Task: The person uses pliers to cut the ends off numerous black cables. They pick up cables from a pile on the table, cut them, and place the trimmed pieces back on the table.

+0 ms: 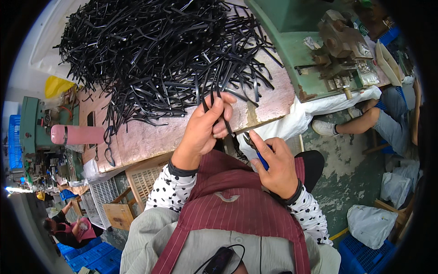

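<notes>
A big heap of thin black plastic strips (159,55) covers the worn pinkish worktable (150,137). My left hand (205,128) is raised at the table's near edge, its fingers closed on a few of those black strips (214,98), which stick up out of the grip. My right hand (273,166) sits lower, over my lap, gripping a small blue-handled cutting tool (261,160) whose dark jaws point toward the left hand. A dark red striped apron (237,210) covers my lap.
A green machine (319,50) with a rusty metal fixture stands at the table's far right. A pink cylinder (77,134) lies at the left beside another green machine (32,123). A seated person's leg and shoe (351,125) show at right. Another person (68,228) sits lower left. White bags and blue crates lie on the floor.
</notes>
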Motion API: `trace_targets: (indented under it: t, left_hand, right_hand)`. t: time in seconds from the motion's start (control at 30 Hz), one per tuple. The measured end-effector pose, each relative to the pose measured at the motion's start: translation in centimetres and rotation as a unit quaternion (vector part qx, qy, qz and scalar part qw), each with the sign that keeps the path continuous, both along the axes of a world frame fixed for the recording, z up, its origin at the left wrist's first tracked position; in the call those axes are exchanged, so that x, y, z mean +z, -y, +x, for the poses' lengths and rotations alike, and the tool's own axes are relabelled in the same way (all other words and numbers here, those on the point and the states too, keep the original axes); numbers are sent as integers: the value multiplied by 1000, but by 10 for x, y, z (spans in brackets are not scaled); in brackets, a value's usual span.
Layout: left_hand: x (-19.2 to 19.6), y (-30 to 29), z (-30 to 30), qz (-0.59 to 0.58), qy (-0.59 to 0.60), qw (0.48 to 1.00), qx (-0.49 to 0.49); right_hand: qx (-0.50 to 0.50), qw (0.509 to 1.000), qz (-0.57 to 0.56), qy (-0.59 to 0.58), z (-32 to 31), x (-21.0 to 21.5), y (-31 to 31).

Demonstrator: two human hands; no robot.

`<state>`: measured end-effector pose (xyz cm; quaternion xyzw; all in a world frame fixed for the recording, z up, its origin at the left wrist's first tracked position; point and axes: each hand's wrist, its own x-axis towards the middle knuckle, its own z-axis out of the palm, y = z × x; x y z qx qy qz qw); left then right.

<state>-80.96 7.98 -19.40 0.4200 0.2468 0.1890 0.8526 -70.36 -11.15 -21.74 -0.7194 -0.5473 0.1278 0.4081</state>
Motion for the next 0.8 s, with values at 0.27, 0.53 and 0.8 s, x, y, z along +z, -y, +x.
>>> trace_targets:
  t: [0.27,0.53,0.8]
  left_hand:
    - [-11,-1,-21,-96,143,985,-28]
    - [-11,2,-17,-112,159,981,-20]
    - [-13,5,-15,-110,162,980,-32]
  right_hand:
    - [60,991,19,119,-9,17,-10]
    - [45,984,3,175,-13,18,-14]
    - [32,980,12,194,-12,15,-11]
